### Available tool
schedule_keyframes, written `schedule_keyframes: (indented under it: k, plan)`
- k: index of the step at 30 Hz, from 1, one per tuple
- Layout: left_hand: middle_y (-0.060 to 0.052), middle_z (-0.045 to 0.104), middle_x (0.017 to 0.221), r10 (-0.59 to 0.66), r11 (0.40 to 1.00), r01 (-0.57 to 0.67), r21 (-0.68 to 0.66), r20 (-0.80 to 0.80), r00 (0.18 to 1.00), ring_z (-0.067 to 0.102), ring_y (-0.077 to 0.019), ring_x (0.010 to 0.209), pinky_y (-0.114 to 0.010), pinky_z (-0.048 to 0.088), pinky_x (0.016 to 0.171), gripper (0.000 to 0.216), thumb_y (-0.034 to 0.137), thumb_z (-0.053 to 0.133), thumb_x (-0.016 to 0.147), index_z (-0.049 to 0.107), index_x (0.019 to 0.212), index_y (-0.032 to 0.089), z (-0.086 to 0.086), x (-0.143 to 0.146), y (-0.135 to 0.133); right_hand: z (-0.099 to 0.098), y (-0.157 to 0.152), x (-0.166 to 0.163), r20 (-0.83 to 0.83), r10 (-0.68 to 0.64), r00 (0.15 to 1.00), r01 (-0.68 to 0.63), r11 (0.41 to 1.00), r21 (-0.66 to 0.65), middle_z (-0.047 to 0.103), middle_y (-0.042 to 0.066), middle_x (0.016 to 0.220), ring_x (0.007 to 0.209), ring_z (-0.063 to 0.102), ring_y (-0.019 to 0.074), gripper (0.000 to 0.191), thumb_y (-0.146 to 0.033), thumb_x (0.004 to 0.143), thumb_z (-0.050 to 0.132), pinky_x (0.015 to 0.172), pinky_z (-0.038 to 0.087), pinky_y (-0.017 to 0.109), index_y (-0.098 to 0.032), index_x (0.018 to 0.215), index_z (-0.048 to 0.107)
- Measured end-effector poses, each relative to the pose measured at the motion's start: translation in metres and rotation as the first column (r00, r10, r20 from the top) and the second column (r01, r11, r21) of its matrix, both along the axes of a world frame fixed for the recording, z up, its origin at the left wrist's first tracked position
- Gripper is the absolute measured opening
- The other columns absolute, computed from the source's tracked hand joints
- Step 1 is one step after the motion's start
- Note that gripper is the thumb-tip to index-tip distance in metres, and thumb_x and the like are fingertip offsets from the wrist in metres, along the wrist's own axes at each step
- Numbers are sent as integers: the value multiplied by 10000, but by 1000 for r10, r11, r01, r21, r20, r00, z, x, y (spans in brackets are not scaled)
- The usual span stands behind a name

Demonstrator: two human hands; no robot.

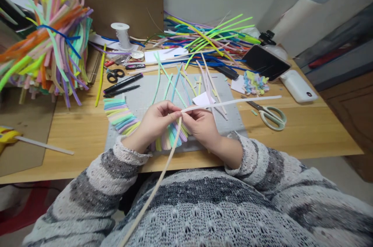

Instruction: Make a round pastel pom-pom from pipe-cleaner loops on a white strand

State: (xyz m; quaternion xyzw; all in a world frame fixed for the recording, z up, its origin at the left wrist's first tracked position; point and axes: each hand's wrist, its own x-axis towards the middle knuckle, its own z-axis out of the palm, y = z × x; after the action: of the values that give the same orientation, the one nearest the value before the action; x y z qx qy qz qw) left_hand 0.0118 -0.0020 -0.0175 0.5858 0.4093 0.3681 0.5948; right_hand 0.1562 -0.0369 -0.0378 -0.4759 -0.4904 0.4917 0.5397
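Note:
Above the middle of the work mat, my left hand [161, 119] and my right hand [201, 123] meet, both closed in a pinch on a pale pipe cleaner [233, 101]. From the fingertips one whitish length runs to the right, while a cream length [163, 169] hangs down toward the sweater. Whether these are one bent stem or two crossing stems I cannot tell. Below the hands lie rows of short pastel pipe cleaner pieces [121, 115] side by side, partly hidden by my left hand. Longer pastel stems [171, 83] are scattered just beyond the fingers.
Green-handled scissors [272, 116], a phone [266, 62] and a white power bank [298, 86] lie right. A big pipe cleaner bundle [58, 44] stands left, above a yellow glue gun [8, 135]. Black markers [124, 83], small scissors [115, 75] and a spool [121, 37] sit behind the grey mat [236, 122].

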Motion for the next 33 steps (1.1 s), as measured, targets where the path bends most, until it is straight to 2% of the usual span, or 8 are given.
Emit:
schedule_keyframes:
  k: [3,9,14,20,24,28,30,33]
  plan:
    - [0,617,701,20,1000,-20,13,-7,1000,555,-111,650,-256,449,650,155,269,698,704,607,727,145,-3,0,2,-2,-1,1,1,23,1000,-24,1000,10,643,19,662,618,571,121,243,-388,774,651,592,478,265,-156,704,667]
    - [10,587,670,42,999,-41,26,-23,999,529,-105,624,-247,430,620,164,270,685,712,576,708,148,-2,0,2,-9,-4,3,-33,108,994,-107,994,31,684,25,787,745,614,144,210,-377,809,620,709,514,295,-196,876,701]
    - [17,560,649,75,996,-72,47,-68,995,512,-107,602,-244,413,595,166,261,669,712,547,687,151,-4,1,0,-12,-4,5,-10,151,989,-150,988,33,678,21,803,758,609,140,231,-389,827,591,730,518,297,-199,904,697]
    - [11,568,714,185,981,-178,73,-90,979,524,-112,651,-240,420,619,133,250,657,736,575,779,154,-8,2,3,-7,4,4,-104,234,967,-236,972,-5,697,18,800,802,641,147,217,-367,740,696,771,532,304,-195,870,670]
    - [14,574,730,104,994,-104,15,6,995,536,-106,669,-237,434,645,182,255,694,716,592,823,150,-6,0,5,-6,9,4,-186,199,962,-213,976,-56,707,21,804,820,654,147,263,-362,675,753,810,530,314,-189,846,655]
    - [-12,615,756,15,1000,-15,-23,2,1000,563,-121,699,-255,449,673,201,277,709,712,633,837,140,-3,-3,5,-6,8,7,-176,198,964,-219,969,-111,707,13,763,745,645,134,234,-353,668,744,746,529,296,-180,812,680]
    - [-29,633,776,4,1000,-3,20,-38,999,575,-136,724,-267,451,687,188,277,702,721,657,843,141,-2,-5,5,-6,8,8,-149,195,969,-214,968,-131,708,9,750,715,635,128,196,-327,673,731,717,522,289,-177,795,696]
    - [-38,628,770,37,983,-9,181,-153,988,574,-150,748,-277,432,697,113,253,684,735,681,776,147,-1,-7,6,-5,7,10,-151,181,972,-206,964,-169,704,7,744,696,620,125,172,-300,677,710,703,507,290,-171,791,706]
